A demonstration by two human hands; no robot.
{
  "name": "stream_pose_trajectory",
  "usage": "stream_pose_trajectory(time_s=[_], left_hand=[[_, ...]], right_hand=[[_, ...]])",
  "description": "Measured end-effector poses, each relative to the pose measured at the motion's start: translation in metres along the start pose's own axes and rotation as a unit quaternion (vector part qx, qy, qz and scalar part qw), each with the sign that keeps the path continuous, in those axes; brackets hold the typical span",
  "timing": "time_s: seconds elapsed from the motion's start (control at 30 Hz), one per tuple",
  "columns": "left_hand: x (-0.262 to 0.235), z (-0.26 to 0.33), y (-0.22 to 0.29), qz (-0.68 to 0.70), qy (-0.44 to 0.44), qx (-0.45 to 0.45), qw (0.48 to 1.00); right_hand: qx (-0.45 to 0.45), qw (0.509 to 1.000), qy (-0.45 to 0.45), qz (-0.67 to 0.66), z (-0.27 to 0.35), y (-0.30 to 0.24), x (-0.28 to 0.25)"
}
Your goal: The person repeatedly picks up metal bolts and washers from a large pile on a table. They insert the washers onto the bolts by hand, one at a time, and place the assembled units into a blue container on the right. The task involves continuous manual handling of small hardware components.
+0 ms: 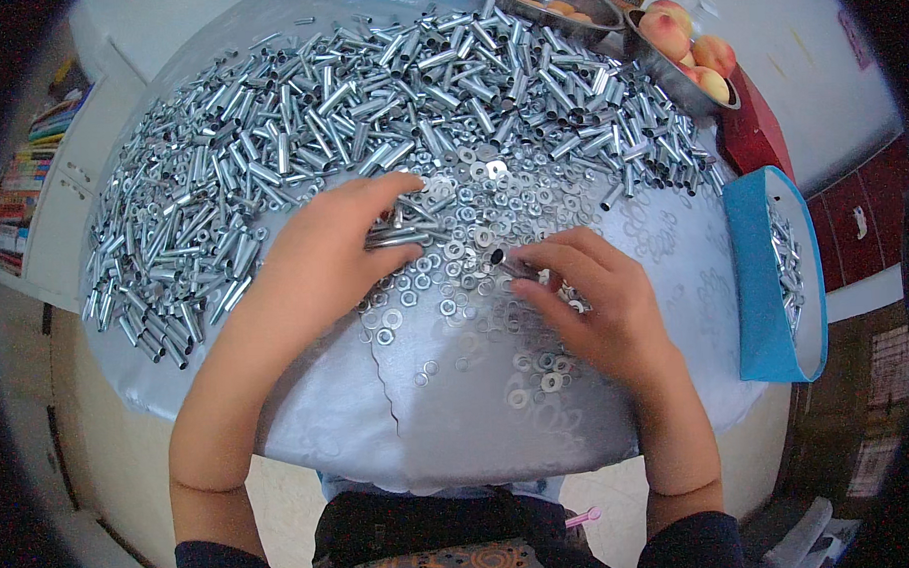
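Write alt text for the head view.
A person's right hand pinches a silver metal tube; their left hand curves around several similar tubes. Round silver metal washers and nuts lie near both hands on a pale tablecloth, beside a large tube heap.

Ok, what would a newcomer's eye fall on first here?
First, the sprawling heap of metal tubes across the far part of the table. Then, at the centre, the left hand around a bunch of tubes and the right hand pinching a single tube over scattered washers. Colour comes at the right: reddish-yellow fruit in a metal bowl, and nearer, a bright blue box.
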State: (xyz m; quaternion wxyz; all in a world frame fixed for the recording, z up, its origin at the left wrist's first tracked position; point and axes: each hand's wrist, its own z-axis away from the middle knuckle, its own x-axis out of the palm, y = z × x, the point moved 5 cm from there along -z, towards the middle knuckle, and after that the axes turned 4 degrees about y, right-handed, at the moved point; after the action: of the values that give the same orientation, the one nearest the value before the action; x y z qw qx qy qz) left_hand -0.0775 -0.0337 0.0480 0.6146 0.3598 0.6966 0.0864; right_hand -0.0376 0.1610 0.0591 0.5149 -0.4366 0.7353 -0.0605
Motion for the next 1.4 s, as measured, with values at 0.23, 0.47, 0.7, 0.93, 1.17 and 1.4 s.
stream_pose_trajectory(time_s=[0.23, 0.47, 0.7, 0.93, 1.17, 1.4], left_hand=[[-0.015, 0.002, -0.004, 0.011, 0.055, 0.060, 0.997], [-0.013, 0.003, -0.001, -0.031, -0.061, 0.094, 0.993], [-0.010, 0.010, 0.000, -0.055, -0.074, 0.117, 0.989], [-0.003, 0.010, -0.003, 0.003, -0.145, 0.128, 0.981], [-0.002, 0.010, 0.001, -0.027, -0.132, 0.167, 0.977], [-0.004, 0.011, 0.000, 0.001, -0.168, 0.143, 0.975]], right_hand=[[0.000, 0.999, -0.049, 0.005, 0.002, 0.003, 0.008], [-0.012, 0.999, -0.053, 0.000, 0.001, 0.004, 0.012], [-0.014, 0.998, -0.058, -0.006, 0.001, 0.001, 0.013], [0.002, 0.999, -0.050, -0.016, 0.001, 0.003, 0.013], [0.012, 0.999, -0.048, -0.016, 0.001, 0.003, 0.014], [0.004, 0.999, -0.046, -0.020, 0.002, 0.004, 0.014]])
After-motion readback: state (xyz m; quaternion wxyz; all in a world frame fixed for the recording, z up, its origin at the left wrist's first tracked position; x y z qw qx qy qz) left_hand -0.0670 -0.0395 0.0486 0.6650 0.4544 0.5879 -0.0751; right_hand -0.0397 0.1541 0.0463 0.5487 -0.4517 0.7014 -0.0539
